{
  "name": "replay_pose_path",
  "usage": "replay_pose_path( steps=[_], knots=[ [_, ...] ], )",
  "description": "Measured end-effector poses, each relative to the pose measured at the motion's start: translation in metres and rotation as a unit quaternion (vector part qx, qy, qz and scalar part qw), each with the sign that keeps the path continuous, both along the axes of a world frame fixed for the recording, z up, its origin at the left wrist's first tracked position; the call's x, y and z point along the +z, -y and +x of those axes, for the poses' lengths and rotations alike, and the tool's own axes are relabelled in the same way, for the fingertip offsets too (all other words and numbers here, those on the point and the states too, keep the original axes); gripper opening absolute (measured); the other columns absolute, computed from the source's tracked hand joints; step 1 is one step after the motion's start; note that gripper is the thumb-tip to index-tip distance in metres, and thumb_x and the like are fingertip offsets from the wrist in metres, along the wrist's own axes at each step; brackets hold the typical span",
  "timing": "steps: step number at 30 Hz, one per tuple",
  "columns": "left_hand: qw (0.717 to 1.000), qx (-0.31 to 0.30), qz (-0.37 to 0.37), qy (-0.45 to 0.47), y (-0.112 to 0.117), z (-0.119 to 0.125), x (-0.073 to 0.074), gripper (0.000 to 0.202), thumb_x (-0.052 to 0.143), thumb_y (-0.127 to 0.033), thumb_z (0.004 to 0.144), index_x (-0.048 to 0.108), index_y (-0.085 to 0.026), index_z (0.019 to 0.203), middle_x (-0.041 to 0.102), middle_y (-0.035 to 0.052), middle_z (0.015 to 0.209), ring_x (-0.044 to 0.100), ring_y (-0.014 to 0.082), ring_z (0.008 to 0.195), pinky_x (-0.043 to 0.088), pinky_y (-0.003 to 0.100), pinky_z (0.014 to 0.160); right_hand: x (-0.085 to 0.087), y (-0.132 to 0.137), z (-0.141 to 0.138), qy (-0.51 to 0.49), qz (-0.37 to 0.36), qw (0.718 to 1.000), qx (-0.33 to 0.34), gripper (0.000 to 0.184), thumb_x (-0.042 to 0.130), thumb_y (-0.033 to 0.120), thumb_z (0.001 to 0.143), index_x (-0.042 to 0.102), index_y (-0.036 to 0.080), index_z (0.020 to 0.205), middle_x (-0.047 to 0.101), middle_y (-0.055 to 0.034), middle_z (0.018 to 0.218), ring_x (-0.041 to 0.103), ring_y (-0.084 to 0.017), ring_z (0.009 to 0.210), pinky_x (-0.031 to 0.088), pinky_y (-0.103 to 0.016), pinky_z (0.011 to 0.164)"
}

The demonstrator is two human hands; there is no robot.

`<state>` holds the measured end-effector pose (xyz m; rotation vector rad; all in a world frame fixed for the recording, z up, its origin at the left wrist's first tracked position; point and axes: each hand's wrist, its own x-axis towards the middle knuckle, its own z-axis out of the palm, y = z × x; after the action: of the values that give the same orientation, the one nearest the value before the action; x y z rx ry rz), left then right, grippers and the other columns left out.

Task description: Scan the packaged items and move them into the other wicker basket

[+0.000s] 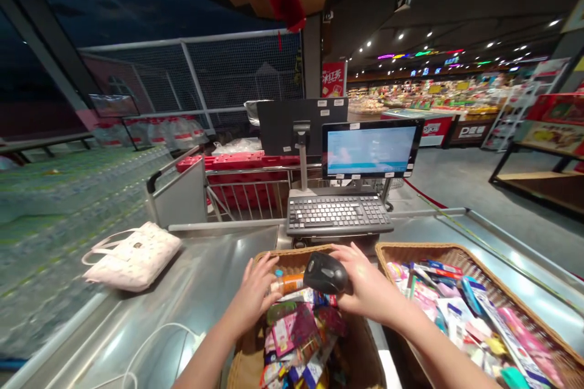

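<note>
My right hand [365,279] grips a black handheld barcode scanner [325,273] over the far part of a wicker basket [241,361]. My left hand [256,289] is at that basket's left rim, its thumb and fingers around the near end of an orange-labelled container [291,284]. The container lies sideways, and its far end is partly behind the scanner. Below both hands, small colourful packets [294,334] are heaped in the basket. A second wicker basket [422,247] to the right holds toothbrush packs and other packaged goods [469,310].
A keyboard [340,214] and a lit monitor [370,151] stand beyond the baskets. On the metal counter [228,255] are a pale handbag [139,255] and a white cable [157,331]. A shopping cart [249,194] is behind the counter, and stacked bottles [82,243] are to the left.
</note>
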<state>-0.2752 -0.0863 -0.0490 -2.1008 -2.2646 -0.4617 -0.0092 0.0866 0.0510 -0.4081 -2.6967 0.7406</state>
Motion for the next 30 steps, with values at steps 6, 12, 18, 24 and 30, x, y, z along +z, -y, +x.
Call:
replay_pose_path(
  steps=[6,12,18,24,30],
  knots=[
    [0.996,-0.041,-0.061,0.044,0.019,0.010,-0.011,0.034,0.053,-0.051,0.092,0.064,-0.025,0.111,0.044,0.0091,0.152,0.025,0.0312,0.147,0.017,0.065,0.117,-0.015,0.012,-0.011,0.012,-0.030,0.998,0.048,0.050,0.062,0.016,0.063,0.067,0.018,0.112,0.066,-0.0120,0.121,0.047,-0.034,0.132,0.021,-0.057,0.118],
    [0.977,-0.061,-0.189,0.071,0.020,0.022,-0.008,0.034,0.066,-0.051,0.083,0.069,-0.025,0.104,0.036,0.0079,0.157,0.019,0.0350,0.148,0.011,0.066,0.118,-0.021,0.016,-0.009,0.009,-0.084,0.996,0.022,0.063,0.067,0.018,0.061,0.060,0.017,0.124,0.062,-0.0150,0.130,0.047,-0.034,0.133,0.018,-0.054,0.120],
    [0.988,-0.092,-0.124,0.026,-0.024,0.028,0.004,0.053,0.064,-0.043,0.085,0.052,-0.030,0.135,0.027,0.0098,0.160,0.021,0.0337,0.148,0.016,0.067,0.116,0.004,0.010,0.030,-0.021,-0.078,0.996,-0.047,0.045,0.066,0.019,0.066,0.065,0.022,0.111,0.067,-0.0088,0.121,0.054,-0.031,0.125,0.022,-0.056,0.118],
    [0.979,-0.198,-0.043,0.004,-0.116,0.086,0.027,0.046,0.063,-0.040,0.087,0.054,-0.026,0.130,0.033,0.0132,0.157,0.026,0.0337,0.147,0.020,0.067,0.115,0.026,-0.017,0.103,-0.061,-0.013,0.986,-0.157,0.052,0.060,0.010,0.062,0.065,0.023,0.112,0.065,-0.0082,0.124,0.055,-0.031,0.122,0.037,-0.050,0.112],
    [0.949,-0.315,-0.036,0.005,-0.210,0.178,0.030,0.062,0.067,-0.027,0.084,0.043,-0.029,0.141,0.031,0.0127,0.158,0.025,0.0327,0.147,0.019,0.067,0.115,0.040,-0.057,0.176,-0.091,0.046,0.969,-0.226,0.057,0.059,0.007,0.063,0.062,0.021,0.118,0.063,-0.0099,0.130,0.055,-0.030,0.124,0.041,-0.048,0.109]
  ],
)
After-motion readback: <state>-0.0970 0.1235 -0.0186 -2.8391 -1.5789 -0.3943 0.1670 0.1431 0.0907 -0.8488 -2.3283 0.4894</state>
